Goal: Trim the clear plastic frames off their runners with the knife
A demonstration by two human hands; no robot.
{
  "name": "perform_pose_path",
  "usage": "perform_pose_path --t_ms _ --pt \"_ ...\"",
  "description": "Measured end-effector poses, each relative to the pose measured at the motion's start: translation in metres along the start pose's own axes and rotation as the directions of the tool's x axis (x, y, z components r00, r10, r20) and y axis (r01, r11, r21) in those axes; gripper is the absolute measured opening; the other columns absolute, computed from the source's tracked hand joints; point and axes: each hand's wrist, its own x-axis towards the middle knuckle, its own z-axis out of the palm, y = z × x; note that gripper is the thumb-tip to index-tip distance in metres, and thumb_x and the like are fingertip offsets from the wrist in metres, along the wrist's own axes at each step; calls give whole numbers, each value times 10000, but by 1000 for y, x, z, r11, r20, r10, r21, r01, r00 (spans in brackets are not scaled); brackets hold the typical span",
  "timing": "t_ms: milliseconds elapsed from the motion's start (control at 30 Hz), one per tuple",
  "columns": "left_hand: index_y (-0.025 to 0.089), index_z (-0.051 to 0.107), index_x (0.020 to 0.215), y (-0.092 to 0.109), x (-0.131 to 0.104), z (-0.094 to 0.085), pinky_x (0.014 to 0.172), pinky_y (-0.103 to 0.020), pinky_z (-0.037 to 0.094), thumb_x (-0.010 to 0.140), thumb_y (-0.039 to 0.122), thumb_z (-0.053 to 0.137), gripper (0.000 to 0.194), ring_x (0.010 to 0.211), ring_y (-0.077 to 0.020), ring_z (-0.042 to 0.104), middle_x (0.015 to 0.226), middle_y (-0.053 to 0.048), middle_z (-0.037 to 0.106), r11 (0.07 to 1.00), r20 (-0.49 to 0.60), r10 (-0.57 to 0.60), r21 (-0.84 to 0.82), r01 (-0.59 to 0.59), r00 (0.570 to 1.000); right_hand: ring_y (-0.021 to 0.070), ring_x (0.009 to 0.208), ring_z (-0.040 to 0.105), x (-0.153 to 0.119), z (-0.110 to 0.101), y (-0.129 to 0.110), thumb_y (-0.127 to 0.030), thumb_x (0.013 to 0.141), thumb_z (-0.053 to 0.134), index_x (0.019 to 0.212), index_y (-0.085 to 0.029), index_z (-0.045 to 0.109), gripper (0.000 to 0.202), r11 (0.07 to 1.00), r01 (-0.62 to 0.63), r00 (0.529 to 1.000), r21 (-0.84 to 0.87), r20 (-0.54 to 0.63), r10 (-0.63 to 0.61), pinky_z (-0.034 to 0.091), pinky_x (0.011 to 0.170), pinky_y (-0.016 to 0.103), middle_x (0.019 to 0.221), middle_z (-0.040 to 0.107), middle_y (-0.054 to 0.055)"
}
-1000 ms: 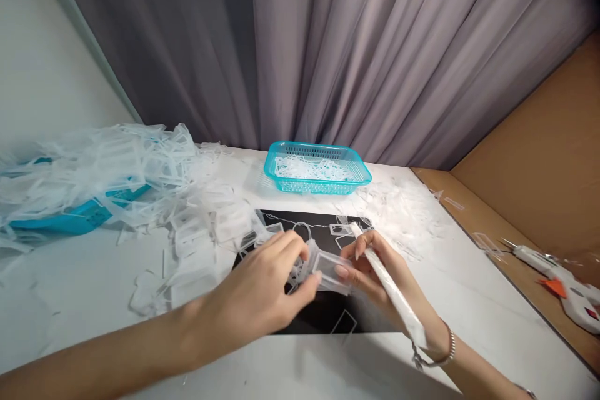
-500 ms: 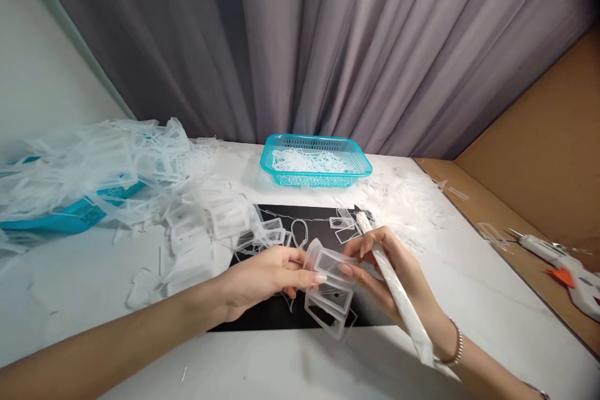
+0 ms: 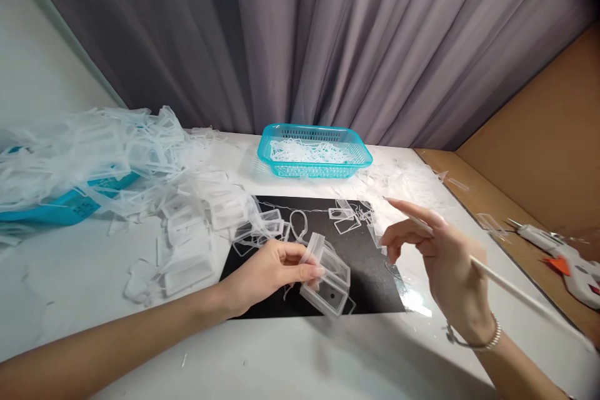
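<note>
My left hand (image 3: 274,270) pinches a translucent plastic piece with rectangular windows (image 3: 334,297) between thumb and fingers, over the black mat (image 3: 375,284). On the right, my right hand (image 3: 457,278) is raised and apart from the piece, its index finger stretched out. A thin white-wrapped stick tool (image 3: 525,297) passes through that hand, its rear end pointing down to the right; its tip is hard to make out. Thin clear rectangular frames (image 3: 341,214) lie on the mat's far right corner, and more translucent pieces overlap its left side.
A turquoise basket (image 3: 315,170) with thin white strips stands at the back. Translucent pieces heap up at left (image 3: 98,150) over a blue container (image 3: 77,207). White scraps (image 3: 403,184) lie at back right. A white glue gun (image 3: 546,242) rests on the brown board at right.
My right hand has let go of the plastic piece and moved right with the stick tool, which has turned in its grip. My left hand still holds the piece.
</note>
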Motion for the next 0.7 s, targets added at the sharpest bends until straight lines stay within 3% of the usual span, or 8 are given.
perform_pose_path --t_ms 100,233,467,700 --pt "161 638 675 -5 2 0 610 -216 362 776 349 626 214 653 -101 522 676 15 631 1000 -2 20 12 -20 1000 177 543 588 3 0 -4 -268 893 386 1084 -173 588 293 933 -240 964 269 181 195 474 562 339 705 661 53" --pt "168 644 726 -12 4 0 621 -213 375 790 348 615 193 669 -104 533 695 15 638 1000 4 29 4 -30 1000 164 533 586 6 1 -5 -246 890 361 1119 -144 567 325 852 -389 909 350 294 295 466 554 312 690 667 62" --pt "174 635 756 -13 5 0 669 -212 386 808 328 600 166 689 -99 534 701 26 617 998 42 57 -2 -57 997 216 667 670 3 5 -11 -274 834 568 852 -122 630 165 818 -524 801 237 465 379 507 569 303 791 707 129" --pt "178 636 795 -14 6 -1 700 -234 390 812 331 585 162 712 -116 537 720 20 606 998 53 59 -4 -58 997 135 587 613 4 7 -9 -321 815 632 727 -188 483 219 862 -474 826 178 427 367 487 571 278 731 702 51"
